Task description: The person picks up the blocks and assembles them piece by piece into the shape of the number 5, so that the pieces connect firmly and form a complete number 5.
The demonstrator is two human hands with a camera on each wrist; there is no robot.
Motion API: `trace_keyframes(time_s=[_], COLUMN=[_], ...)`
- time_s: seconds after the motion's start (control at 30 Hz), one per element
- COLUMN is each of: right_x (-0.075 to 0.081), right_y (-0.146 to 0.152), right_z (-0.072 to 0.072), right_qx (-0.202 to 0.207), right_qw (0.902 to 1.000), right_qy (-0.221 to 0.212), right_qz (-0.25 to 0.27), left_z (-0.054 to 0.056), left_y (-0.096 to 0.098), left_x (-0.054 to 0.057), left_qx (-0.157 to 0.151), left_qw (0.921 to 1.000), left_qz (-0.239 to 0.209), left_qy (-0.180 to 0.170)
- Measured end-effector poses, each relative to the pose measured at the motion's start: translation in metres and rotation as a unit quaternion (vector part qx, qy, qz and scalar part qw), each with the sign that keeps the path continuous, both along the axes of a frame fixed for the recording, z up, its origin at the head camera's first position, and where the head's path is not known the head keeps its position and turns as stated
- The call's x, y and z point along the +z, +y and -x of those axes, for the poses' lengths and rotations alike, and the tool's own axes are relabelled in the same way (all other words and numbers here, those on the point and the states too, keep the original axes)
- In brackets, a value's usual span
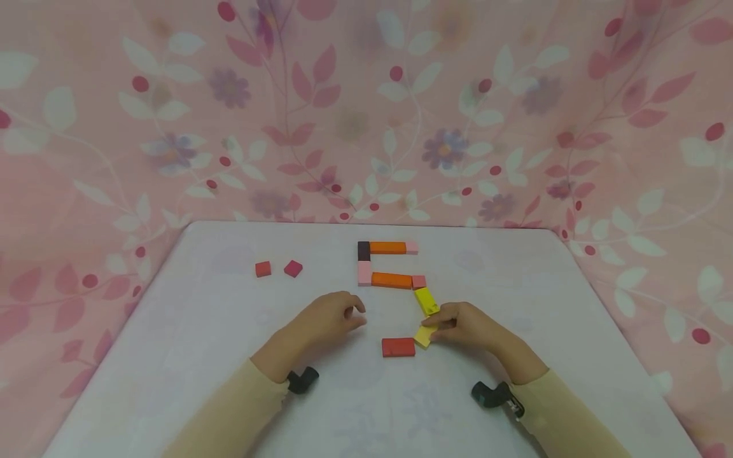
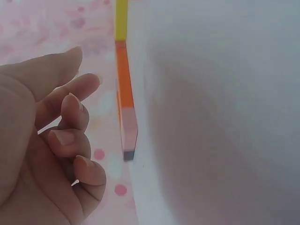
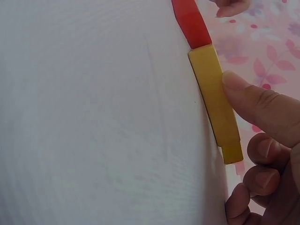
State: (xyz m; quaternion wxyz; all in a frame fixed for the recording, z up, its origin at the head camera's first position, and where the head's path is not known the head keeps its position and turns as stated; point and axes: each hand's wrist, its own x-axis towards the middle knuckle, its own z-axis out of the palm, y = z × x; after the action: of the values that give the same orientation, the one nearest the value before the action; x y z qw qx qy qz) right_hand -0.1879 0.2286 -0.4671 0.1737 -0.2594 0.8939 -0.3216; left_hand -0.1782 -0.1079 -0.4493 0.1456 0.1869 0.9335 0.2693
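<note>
My right hand (image 1: 466, 327) pinches the lower yellow block (image 1: 422, 338) between thumb and fingers. One end of that block meets a red block (image 1: 397, 347) lying flat. Above it, the upper yellow block (image 1: 425, 301) slants up toward a small salmon block (image 1: 419, 281); the fingers partly cover where the yellow blocks come together. In the right wrist view, the thumb (image 3: 236, 82) lies against the yellow block's edge. Left of the row, my left hand (image 1: 329, 315) hovers over the table with loosely curled fingers and holds nothing.
Farther back, two orange blocks (image 1: 392, 280), pink blocks (image 1: 364, 273) and a dark block (image 1: 363, 250) continue the line. A small red block (image 1: 263, 269) and a crimson block (image 1: 293, 268) lie apart at the left. Floral cloth (image 1: 366, 127) hangs behind the white table (image 1: 172, 356).
</note>
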Motion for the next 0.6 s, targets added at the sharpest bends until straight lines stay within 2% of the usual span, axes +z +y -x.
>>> trace_keyframes(time_s=[0.13,0.33,0.6], right_x=[0.000,0.000,0.003], right_y=[0.000,-0.001,0.000], right_z=[0.000,0.000,-0.001], right_qx=[0.002,0.005,0.008], right_qw=[1.0000,1.0000,0.9999], right_qy=[0.001,0.002,0.007], right_qz=[0.000,0.005,-0.002], left_z=[0.011,0.021,0.036], left_y=[-0.014,-0.031,-0.058], left_x=[0.005,0.013,0.009], left_qx=[0.029,0.081,0.146], left_qw=[0.9994,0.9960,0.9832], left_qz=[0.001,0.004,0.015], left_qy=[0.019,0.039,0.108])
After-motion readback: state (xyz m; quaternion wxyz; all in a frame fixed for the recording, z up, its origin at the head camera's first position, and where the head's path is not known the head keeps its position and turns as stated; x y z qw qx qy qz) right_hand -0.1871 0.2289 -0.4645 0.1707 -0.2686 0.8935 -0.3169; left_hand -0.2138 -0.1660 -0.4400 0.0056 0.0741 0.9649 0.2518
